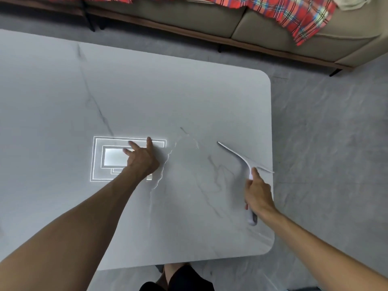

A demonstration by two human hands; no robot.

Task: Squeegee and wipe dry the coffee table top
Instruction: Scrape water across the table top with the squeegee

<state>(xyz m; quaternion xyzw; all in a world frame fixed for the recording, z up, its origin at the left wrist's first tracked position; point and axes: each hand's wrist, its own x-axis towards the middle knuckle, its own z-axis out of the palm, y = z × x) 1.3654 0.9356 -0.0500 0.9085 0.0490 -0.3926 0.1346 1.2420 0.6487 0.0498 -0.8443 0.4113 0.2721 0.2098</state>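
Note:
The coffee table top point(147, 97) is a pale grey marble-look slab with rounded corners that fills most of the view. My right hand point(258, 192) grips the handle of a white squeegee point(241, 157), whose blade lies slanted on the table near the right edge. My left hand point(142, 158) rests flat on the table with its fingers spread and holds nothing. A thin glinting line of water point(161, 175) runs down the table between my two hands.
A bright reflection of a ceiling light point(100, 158) shows on the table beside my left hand. A beige sofa point(262, 28) with a red plaid blanket point(304, 15) stands beyond the table. Grey floor point(325, 143) lies to the right. My legs point(178, 278) are at the near edge.

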